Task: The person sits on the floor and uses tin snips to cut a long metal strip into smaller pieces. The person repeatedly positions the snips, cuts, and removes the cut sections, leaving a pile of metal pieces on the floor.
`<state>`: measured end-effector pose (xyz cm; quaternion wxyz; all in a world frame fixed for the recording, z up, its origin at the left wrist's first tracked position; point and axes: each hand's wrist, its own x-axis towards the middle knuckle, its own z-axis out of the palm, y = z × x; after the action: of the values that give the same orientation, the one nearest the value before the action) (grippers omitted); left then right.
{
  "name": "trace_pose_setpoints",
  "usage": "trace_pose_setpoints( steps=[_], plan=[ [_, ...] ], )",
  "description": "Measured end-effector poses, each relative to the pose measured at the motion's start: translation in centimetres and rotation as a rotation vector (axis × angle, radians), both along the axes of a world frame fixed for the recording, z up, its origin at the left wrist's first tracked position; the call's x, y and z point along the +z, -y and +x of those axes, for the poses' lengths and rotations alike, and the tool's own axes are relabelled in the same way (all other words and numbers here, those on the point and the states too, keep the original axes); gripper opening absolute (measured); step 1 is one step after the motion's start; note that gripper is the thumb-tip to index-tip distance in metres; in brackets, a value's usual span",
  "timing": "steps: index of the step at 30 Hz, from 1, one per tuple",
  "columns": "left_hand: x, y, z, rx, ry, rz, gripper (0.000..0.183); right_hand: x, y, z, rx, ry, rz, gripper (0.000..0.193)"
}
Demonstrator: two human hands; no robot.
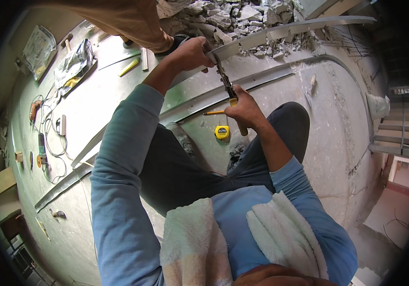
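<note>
My left hand (192, 53) grips a long, thin metal channel (271, 34), which stretches away to the upper right with several cuts along its flange. In my right hand (248, 110) is a pair of tin snips (225, 80) with yellowish handles. Their jaws meet the channel's edge close beside my left fingers; whether they are fully closed on the metal I cannot tell. Between my knees a yellow tape measure (222, 132) lies on the floor, near an orange pencil (214, 113). More metal channels (240, 85) lie beneath the snips.
Another person's leg in brown trousers (128, 19) stands beside my left hand. Broken rubble (247, 16) is heaped at the far side. A yellow-handled tool (129, 67), an angle grinder (41, 148), an orange power tool (35, 109) and tangled cords lie left. A trowel (312, 85) rests right.
</note>
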<state>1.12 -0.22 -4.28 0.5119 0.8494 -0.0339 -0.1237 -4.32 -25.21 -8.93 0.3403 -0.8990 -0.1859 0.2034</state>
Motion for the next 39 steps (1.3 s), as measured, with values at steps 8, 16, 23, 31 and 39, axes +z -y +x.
trace_pose_setpoints(
  steps=[8, 16, 23, 31, 39],
  plan=[
    [0.0, -0.8, -0.1, 0.006, -0.05, -0.177, 0.041, 1.0, -0.4, -0.7, -0.052, -0.021, 0.02, 0.047],
    [0.8, -2.2, -1.3, -0.116, -0.163, 0.009, 0.027, 0.7, -0.7, -0.9, -0.043, 0.021, 0.078, 0.043],
    [0.5, -2.3, -1.1, -0.143, -0.087, -0.047, 0.025, -0.8, -0.6, -0.5, -0.024, 0.049, 0.217, 0.046],
    [2.1, -2.1, -0.4, -0.065, -0.102, -0.084, 0.027, -1.9, 0.7, -2.5, -0.093, -0.274, 0.434, 0.063],
    [3.7, -0.3, -0.4, -0.038, -0.068, -0.018, 0.027, -1.8, -0.6, -2.5, -0.097, -0.233, 0.417, 0.07]
  ],
)
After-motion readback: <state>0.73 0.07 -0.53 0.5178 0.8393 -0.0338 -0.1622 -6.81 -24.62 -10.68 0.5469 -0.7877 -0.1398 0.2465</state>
